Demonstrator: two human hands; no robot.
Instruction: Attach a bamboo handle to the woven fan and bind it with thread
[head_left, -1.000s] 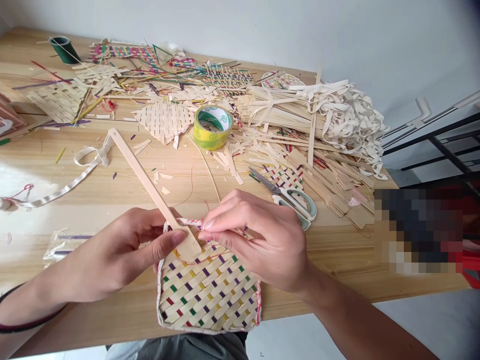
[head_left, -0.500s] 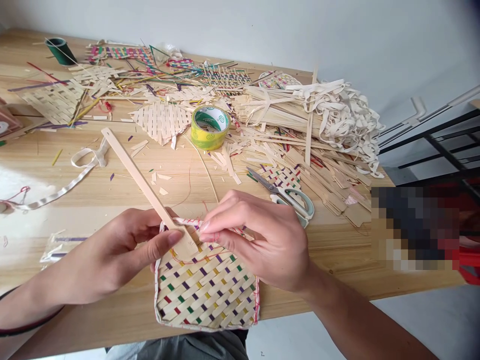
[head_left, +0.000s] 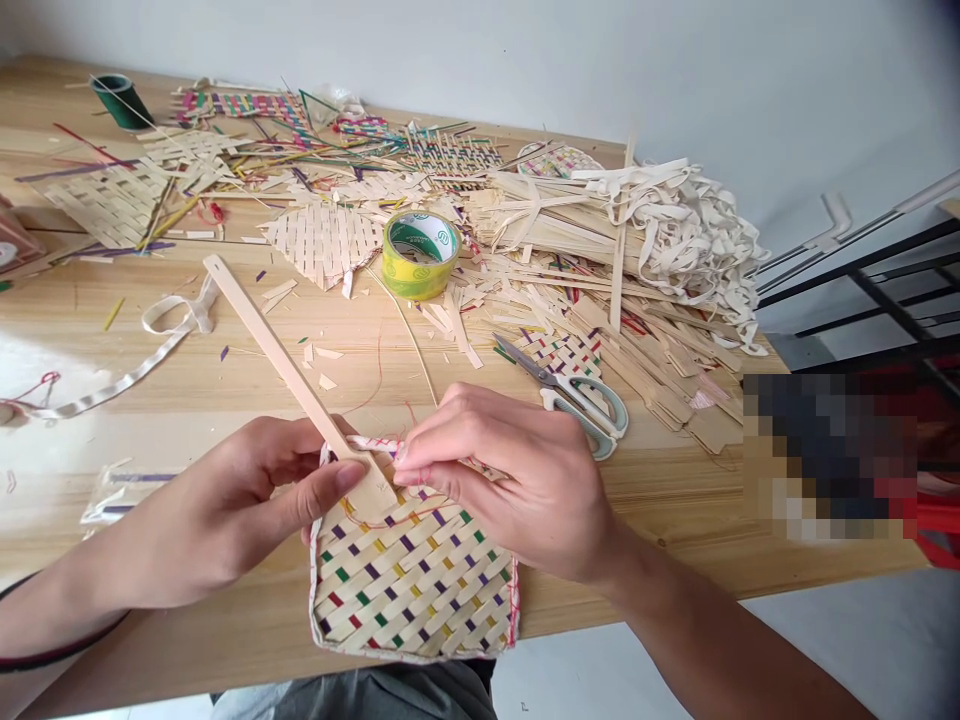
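My left hand (head_left: 274, 490) pinches a flat wooden stick (head_left: 277, 365) against the upper left corner of a woven panel (head_left: 412, 590), with the thumb on top. The panel has colored squares and a white edging bound with red thread. It hangs over the table's front edge. My right hand (head_left: 517, 480) is closed in a pinch at the panel's top edge, beside the stick's wide end. Red thread (head_left: 397, 522) loops over the weave below the fingertips. What sits between those fingertips is too small to make out.
White-handled scissors (head_left: 577, 400) lie right of my right hand. A yellow tape roll (head_left: 420, 256) stands mid-table. Behind are woven pieces (head_left: 322, 240), thin strips, a white ribbon heap (head_left: 686, 235) and a green spool (head_left: 121, 103). A black metal frame (head_left: 892, 300) stands at right.
My right hand has shifted very slightly left, toward the stick. My left hand, the stick and the panel look unmoved.
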